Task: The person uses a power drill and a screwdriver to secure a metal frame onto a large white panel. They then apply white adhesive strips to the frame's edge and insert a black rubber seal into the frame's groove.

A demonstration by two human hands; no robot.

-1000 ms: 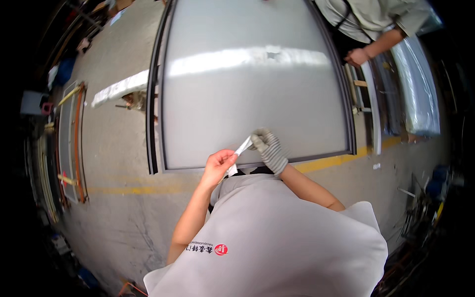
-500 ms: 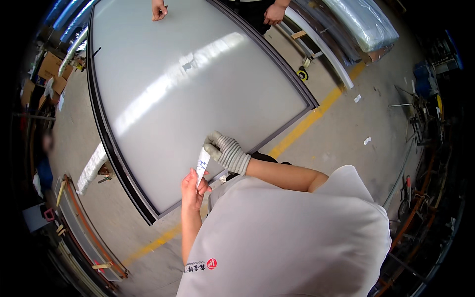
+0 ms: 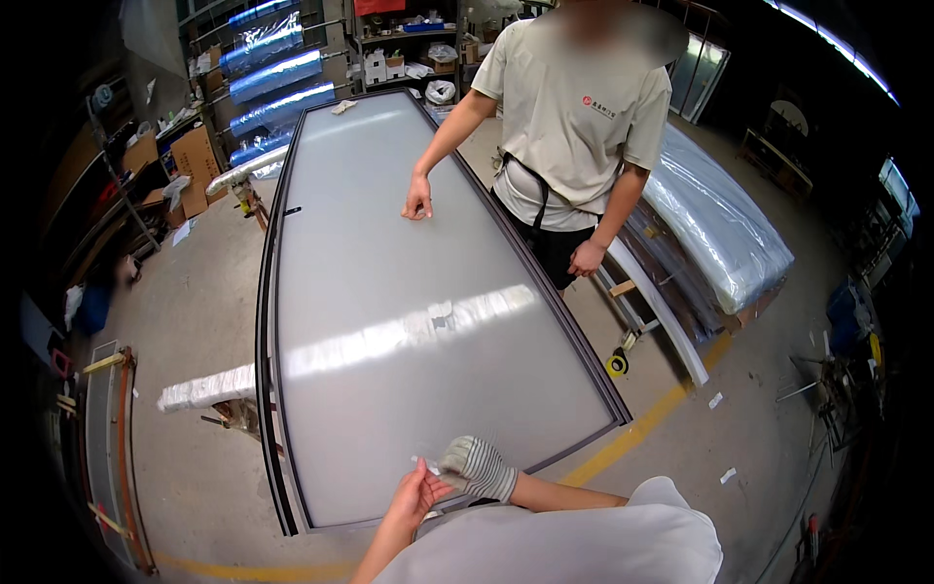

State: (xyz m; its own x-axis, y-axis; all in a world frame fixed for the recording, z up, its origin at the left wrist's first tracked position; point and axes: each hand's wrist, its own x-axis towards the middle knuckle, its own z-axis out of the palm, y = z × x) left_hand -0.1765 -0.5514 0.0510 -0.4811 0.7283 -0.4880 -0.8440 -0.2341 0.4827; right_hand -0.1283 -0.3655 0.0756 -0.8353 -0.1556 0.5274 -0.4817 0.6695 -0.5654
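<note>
My bare left hand [image 3: 413,494] pinches a small white paper slip [image 3: 425,464] over the near end of a large framed panel. My right hand [image 3: 477,469], in a grey striped glove, closes on the slip's other side; its fingertips are partly hidden. The panel [image 3: 409,409] has a pale frosted sheet and a dark frame, and lies flat. Across it, a co-worker's hand [image 3: 418,200] is lowered to the sheet's surface. The co-worker's other hand [image 3: 587,258] hangs by the frame's right side.
White-wrapped supports [image 3: 204,389] jut out left of the panel. Blue film rolls [image 3: 282,73] hang on a rack at the back. Plastic-wrapped stock [image 3: 725,229] lies at right, with a yellow-and-black tape roll [image 3: 617,363] nearer. Paper scraps [image 3: 728,475] litter the floor.
The view has tilted up, bringing the co-worker's body and the back shelves in. The slip, earlier showing its blue-marked face, is now mostly covered between my hands.
</note>
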